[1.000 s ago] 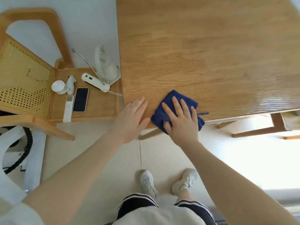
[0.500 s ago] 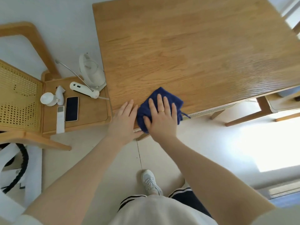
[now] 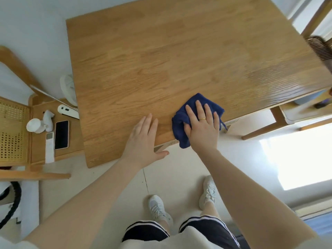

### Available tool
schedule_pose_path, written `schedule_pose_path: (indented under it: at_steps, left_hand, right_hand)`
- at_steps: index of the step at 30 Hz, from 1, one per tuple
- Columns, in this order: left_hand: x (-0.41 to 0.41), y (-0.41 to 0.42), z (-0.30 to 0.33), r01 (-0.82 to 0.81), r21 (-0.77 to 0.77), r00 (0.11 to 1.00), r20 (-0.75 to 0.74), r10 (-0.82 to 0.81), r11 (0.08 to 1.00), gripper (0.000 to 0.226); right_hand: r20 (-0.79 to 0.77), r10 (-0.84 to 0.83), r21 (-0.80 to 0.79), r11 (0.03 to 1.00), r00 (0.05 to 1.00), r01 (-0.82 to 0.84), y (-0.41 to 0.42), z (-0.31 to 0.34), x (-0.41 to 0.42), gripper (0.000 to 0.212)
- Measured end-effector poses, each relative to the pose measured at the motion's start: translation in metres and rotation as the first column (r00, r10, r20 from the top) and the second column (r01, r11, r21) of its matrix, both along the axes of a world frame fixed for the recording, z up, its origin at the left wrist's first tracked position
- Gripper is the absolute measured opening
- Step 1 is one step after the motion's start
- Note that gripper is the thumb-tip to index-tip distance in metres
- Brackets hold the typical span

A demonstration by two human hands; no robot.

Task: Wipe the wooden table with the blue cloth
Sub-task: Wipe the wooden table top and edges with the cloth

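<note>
The wooden table [image 3: 179, 56] fills the upper middle of the head view. A crumpled blue cloth [image 3: 181, 121] lies at its near edge, one corner hanging over the side. My right hand [image 3: 203, 124] presses flat on the cloth, fingers spread, a ring on one finger. My left hand [image 3: 143, 141] rests flat on the bare wood just left of the cloth, near the table's front edge, its thumb past the edge. The two hands are a small gap apart.
A wooden chair [image 3: 19, 133] stands left of the table; its seat holds a black phone [image 3: 61, 134], a white remote [image 3: 49, 148], a small white bottle [image 3: 35, 125] and a white fan [image 3: 67, 87]. Another chair [image 3: 296, 114] is tucked at the right. My feet [image 3: 159, 210] are below.
My right hand has slid the cloth to the right along the near edge, away from the left corner. The gap to my left hand has widened. The view has shifted too.
</note>
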State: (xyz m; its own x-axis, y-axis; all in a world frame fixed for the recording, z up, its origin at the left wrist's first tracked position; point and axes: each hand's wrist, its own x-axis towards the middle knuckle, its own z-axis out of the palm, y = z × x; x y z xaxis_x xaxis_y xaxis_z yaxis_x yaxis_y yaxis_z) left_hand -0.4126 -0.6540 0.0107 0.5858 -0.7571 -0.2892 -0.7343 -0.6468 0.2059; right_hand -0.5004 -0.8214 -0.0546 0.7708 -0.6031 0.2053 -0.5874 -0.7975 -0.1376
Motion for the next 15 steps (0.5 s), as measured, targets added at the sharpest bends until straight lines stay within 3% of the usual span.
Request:
schedule_pose_path:
  at_steps: [11, 15]
  left_hand:
    - [-0.034, -0.183, 0.001, 0.102, -0.027, 0.993, -0.051, -0.103, 0.994, 0.099]
    - [-0.047, -0.239, 0.003, 0.044, 0.004, 0.996, -0.073, -0.044, 0.999, 0.092]
  right_hand:
    - [-0.166, -0.103, 0.155, 0.979, 0.981, 0.129, -0.206, 0.019, -0.072, 0.055]
    - [-0.215, -0.121, 0.175, 0.972, 0.969, 0.160, -0.280, 0.025, -0.096, 0.062]
